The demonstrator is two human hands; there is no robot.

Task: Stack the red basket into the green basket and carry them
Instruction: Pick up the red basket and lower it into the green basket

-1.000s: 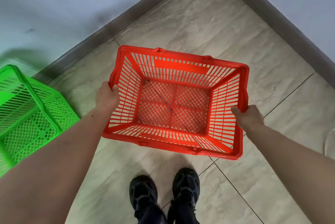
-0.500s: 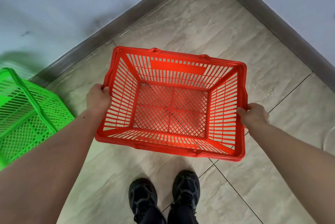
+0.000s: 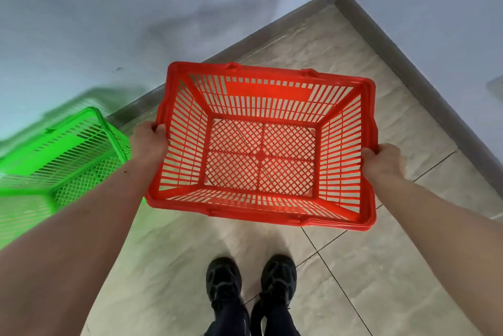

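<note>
An empty red basket (image 3: 268, 212) of slatted plastic hangs in the air in front of me, held level above the floor. My left hand (image 3: 149, 143) grips its left rim and my right hand (image 3: 383, 163) grips its right rim. The green basket (image 3: 79, 142) stands on the floor to the left, against the wall; my left forearm covers its near right corner and the frame edge cuts off its left part. The two baskets are apart.
Beige floor tiles (image 3: 381, 267) run into a room corner with a grey skirting board (image 3: 402, 55) and pale walls at the back and right. My two black shoes (image 3: 250, 281) stand below the red basket.
The red basket has risen and come level in my hands. The view has swung left, so the green basket shows more fully and nearer to the red one.
</note>
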